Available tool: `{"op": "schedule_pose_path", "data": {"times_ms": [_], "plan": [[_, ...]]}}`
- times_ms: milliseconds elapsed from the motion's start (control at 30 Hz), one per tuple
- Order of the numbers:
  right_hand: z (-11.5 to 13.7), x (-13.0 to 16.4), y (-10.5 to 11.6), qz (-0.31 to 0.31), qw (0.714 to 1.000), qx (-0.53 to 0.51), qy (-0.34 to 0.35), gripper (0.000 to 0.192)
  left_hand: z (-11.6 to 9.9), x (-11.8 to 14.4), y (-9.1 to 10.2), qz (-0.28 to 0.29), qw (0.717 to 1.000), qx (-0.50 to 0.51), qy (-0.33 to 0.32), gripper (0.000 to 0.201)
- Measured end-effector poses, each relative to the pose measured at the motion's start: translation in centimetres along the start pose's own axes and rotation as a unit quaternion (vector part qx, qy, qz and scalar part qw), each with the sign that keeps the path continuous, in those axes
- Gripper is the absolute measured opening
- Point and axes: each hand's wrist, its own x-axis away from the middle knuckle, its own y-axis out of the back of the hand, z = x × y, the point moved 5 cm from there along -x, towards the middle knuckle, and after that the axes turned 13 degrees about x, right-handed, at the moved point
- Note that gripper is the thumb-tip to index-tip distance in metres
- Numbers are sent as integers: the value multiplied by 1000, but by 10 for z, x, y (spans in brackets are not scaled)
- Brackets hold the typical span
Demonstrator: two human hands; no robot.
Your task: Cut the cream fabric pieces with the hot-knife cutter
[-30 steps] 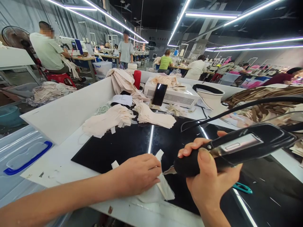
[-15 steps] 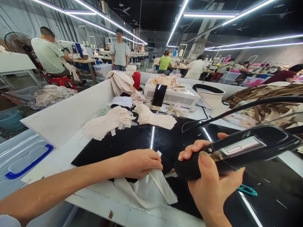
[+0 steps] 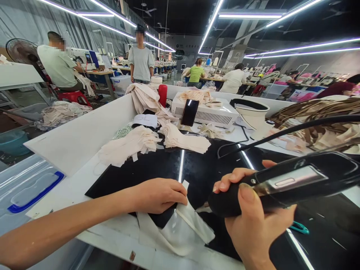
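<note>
My left hand (image 3: pixel 161 195) is closed in a pinch at the top edge of a cream fabric piece (image 3: pixel 188 228), where a small white tab (image 3: pixel 185 184) sticks up beside the fingers. This fabric drapes over the near edge of the black board (image 3: pixel 140 176) and is partly sheer. In my right hand (image 3: pixel 250 217) is a black corded handheld tool (image 3: pixel 289 180) with a silver panel and one long button. Its rounded black end points left, toward the fabric. A small light scrap (image 3: pixel 204 208) lies between the tool's end and the fabric.
Stacked cream fabric pieces (image 3: pixel 131 144) lie at the board's far edge, near a phone (image 3: pixel 189 112) leaning on a white vented box (image 3: pixel 205 112). A teal tool (image 3: pixel 299 227) lies at right. The black cord (image 3: pixel 303 125) arches across the right side. Co-workers are beyond.
My left hand has shifted slightly left, showing more of the white tab. The fabric's lower corner has slid a little right and the tool slightly right. A person in the background has come nearer.
</note>
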Motion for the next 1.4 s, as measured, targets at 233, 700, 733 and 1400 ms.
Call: {"op": "schedule_pose_path", "data": {"times_ms": [233,700,733,1400], "plan": [[5,6,-2,14,1000,-1,4,49,-7,13,-8,0,999,-35,1,32],[12,6,-4,-16,999,11,-27,54,-27,13,-17,6,990,-142,23,19],[12,6,-4,-18,999,13,-27,53,-27,12,-18,10,989,-145,26,21],[10,3,-11,-8,1000,-5,-15,51,-26,28,-26,-19,990,-138,27,23]]}}
